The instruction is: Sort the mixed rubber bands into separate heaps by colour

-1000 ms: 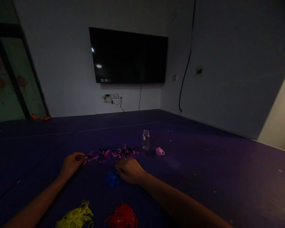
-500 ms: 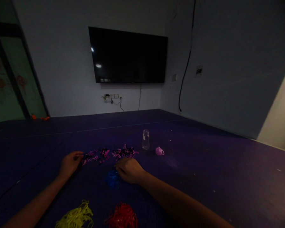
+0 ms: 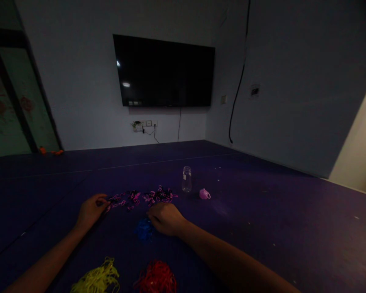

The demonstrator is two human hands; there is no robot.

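Note:
Small pink and black loops that look like rubber bands (image 3: pixel 152 197) lie scattered in a loose row on the purple floor. At the row's left end is my left hand (image 3: pixel 91 211), its thumb and fingertips pinched together against the outermost loops; what is between them is too small to make out. My right hand (image 3: pixel 167 219) rests with curled fingers at the edge of a blue pile of bands (image 3: pixel 144 229), just in front of the row. Its fingertips are hidden, so what they hold does not show.
Nearer me lie a yellow pile of bands (image 3: pixel 97 278) and a red pile of bands (image 3: pixel 157 278). Beyond my right hand stand a clear bottle (image 3: pixel 187 181) and a pink cap with a loop (image 3: pixel 204 194). A television (image 3: pixel 167 73) hangs on the far wall.
My left hand has shifted slightly right, and its thumb and fingertips have come together at the left end of the loops. My right hand stays in place.

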